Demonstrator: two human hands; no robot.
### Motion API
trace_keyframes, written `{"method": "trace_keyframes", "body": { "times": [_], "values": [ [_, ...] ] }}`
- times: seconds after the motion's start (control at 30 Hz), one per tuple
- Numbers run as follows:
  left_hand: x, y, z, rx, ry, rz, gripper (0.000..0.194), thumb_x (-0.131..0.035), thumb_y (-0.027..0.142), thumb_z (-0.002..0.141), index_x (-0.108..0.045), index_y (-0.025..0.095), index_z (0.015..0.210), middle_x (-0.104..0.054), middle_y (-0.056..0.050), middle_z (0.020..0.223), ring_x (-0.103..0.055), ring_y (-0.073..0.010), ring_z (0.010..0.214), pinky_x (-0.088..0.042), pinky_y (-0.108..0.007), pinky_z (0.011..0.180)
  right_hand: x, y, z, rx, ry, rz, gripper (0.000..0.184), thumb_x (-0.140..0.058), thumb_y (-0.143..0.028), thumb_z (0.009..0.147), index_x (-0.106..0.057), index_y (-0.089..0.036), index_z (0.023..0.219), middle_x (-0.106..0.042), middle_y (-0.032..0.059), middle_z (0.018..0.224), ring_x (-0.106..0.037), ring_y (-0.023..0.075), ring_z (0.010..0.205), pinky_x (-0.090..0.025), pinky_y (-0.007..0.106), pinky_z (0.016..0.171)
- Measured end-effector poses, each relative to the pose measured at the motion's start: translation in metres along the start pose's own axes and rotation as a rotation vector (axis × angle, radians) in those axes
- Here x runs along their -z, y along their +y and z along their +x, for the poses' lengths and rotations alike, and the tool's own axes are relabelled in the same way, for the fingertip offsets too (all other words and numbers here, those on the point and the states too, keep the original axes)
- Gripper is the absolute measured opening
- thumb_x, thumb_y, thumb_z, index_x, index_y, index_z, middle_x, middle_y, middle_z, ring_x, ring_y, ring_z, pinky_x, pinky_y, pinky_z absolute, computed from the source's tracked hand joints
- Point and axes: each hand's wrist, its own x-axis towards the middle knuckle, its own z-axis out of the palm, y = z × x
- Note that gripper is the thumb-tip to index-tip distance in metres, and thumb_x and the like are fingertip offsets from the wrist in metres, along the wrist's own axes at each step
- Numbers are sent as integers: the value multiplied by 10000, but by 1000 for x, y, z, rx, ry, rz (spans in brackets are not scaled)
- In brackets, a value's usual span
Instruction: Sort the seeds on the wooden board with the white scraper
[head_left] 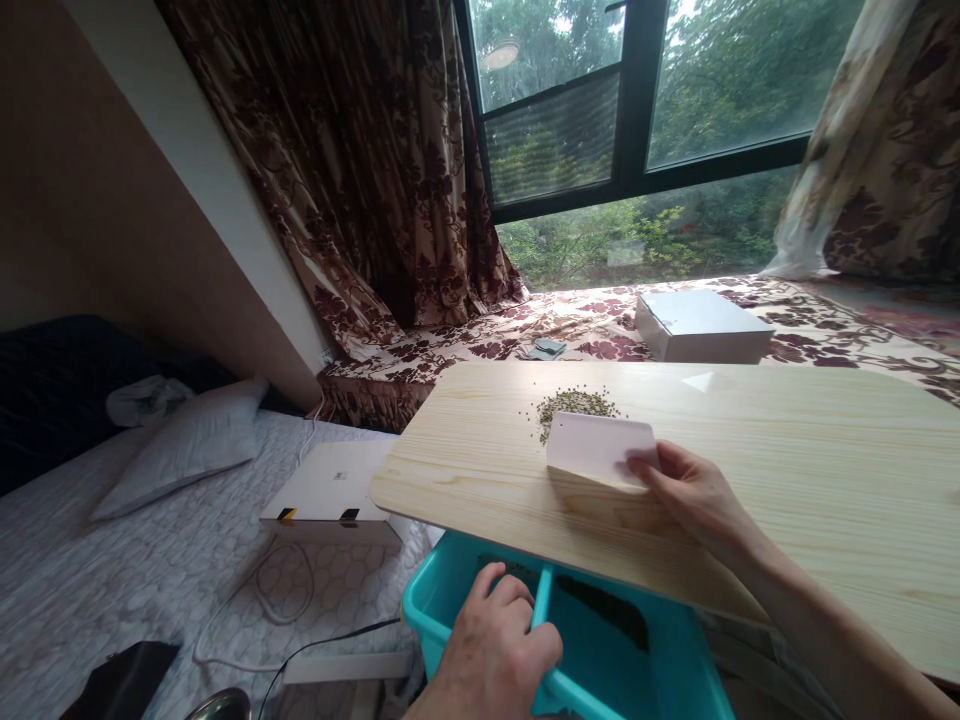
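Observation:
A white flat scraper [600,447] stands on edge on the pale wooden tabletop [795,470], pinched at its right end by my right hand [686,490]. Just behind it lies a loose pile of small greenish beans or seeds [574,402], partly hidden by the scraper. Below the table's near edge is a teal bin [442,590] with a divider. My left hand [499,640] grips the bin at the divider, fingers over the left compartment and thumb to the right. More beans lie in the right compartment [607,607], with a few at the back of the left one.
A white box [705,325] and a small grey cloth-like item [546,348] rest on the floral window ledge. To the left, a bed [172,560] holds a flat white box [330,490], cables, a pillow [180,445] and a dark item [124,680].

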Motion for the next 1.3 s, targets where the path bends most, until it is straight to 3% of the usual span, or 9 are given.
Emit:
{"method": "trace_keyframes", "body": {
  "times": [0.3,0.5,0.8,1.0,1.13,1.3],
  "values": [
    [1,-4,9,-150,75,61,444,-623,668,746,-579,229,700,-521,18,599,-547,-186,723,-412,-438,864,1,10,3,4,-4,-11,366,-709,-501,674,-734,-176,842,-773,91,878,-695,247,781,-545,324,672],
    [6,3,16,-158,-39,72,485,-583,711,743,-587,226,719,-543,3,619,-544,-192,755,-410,-438,887,1,18,6,11,1,-28,375,-698,-524,676,-735,-184,831,-770,86,859,-692,250,764,-540,321,648],
    [8,6,21,-110,-175,47,557,-624,774,645,-580,222,702,-519,5,628,-507,-191,772,-390,-400,902,0,1,1,1,-9,-55,328,-696,-487,664,-717,-178,770,-767,80,794,-685,238,714,-529,306,609],
    [39,18,32,-24,-310,10,456,-707,659,679,-557,229,711,-511,29,675,-487,-172,799,-368,-330,891,0,7,2,13,3,-92,288,-701,-464,661,-726,-198,769,-769,63,800,-697,242,733,-543,305,630],
    [57,15,43,-80,-413,-61,394,-714,614,713,-593,241,754,-509,38,661,-506,-166,787,-367,-289,848,0,21,5,41,34,-105,292,-683,-468,671,-723,-200,780,-768,62,803,-695,242,742,-538,303,640],
    [65,7,55,-171,-571,-63,408,-596,653,804,-632,247,817,-555,18,656,-544,-181,757,-381,-295,759,0,25,6,64,32,-126,299,-668,-479,691,-717,-201,792,-767,62,803,-693,243,738,-538,303,631]
  ]
}}
